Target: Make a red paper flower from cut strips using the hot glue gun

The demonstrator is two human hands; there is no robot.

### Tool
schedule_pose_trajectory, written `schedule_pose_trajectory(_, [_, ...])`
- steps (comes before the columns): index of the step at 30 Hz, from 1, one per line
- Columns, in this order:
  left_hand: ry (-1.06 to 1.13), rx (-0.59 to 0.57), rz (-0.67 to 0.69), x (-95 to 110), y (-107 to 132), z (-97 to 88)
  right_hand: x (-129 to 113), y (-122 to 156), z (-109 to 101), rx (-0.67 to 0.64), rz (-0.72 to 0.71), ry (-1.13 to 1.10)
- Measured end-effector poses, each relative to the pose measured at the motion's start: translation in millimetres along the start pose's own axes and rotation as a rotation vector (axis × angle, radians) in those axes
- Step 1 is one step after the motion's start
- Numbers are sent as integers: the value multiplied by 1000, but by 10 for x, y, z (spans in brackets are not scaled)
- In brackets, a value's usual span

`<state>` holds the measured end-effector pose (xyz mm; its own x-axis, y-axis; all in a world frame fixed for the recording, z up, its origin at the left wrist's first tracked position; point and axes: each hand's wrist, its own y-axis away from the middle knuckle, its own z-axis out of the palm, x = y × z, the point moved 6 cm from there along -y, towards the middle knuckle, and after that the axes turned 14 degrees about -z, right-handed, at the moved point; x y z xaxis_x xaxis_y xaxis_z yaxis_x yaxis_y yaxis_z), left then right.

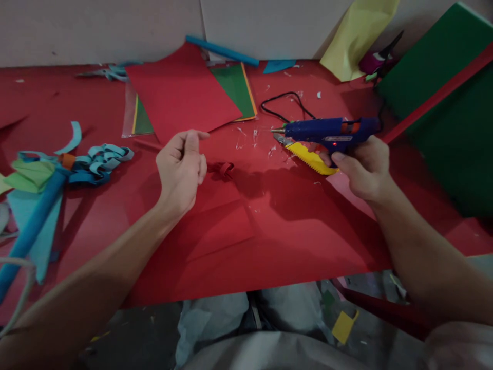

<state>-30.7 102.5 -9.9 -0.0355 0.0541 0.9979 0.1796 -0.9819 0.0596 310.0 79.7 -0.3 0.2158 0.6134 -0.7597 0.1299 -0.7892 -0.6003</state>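
Note:
My right hand (362,169) is closed round the handle of a blue glue gun (331,131), whose nozzle points left and whose red light glows. Its black cord (285,105) loops behind it. Just under the gun lies a yellow-handled cutter (310,159). My left hand (181,167) hovers over the red paper, fingers loosely curled with the fingertips pinched near the thumb; what they hold, if anything, I cannot make out. A small folded red paper piece (223,168) lies right beside that hand on the red sheet (250,231).
A red sheet over green sheets (234,85) lies at the back. Blue paper loops (102,159), a blue tube (31,226) and green scraps sit left. Yellow paper (354,36), green card (442,97) and scissors (108,72) are at the edges. Glue strands litter the middle.

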Motion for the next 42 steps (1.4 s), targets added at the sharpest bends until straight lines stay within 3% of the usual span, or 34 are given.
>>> schedule_pose_trajectory(5, [147,-91,130,135,26,-2,-32,5,24,-16,0,20])
schedule_pose_trajectory(19, [229,-235,114,194,204,112,-30,5,61,-27,7,38])
schedule_pose_trajectory(29, [170,-172,-25,138,276,109,-7,30,99,-64,38,-40])
schedule_pose_trajectory(34, [220,-233,43,130,260,120,15,51,99,-71,92,-18])
schedule_pose_trajectory(42, [212,-216,185,110,147,29,0,75,98,-66,74,-35])
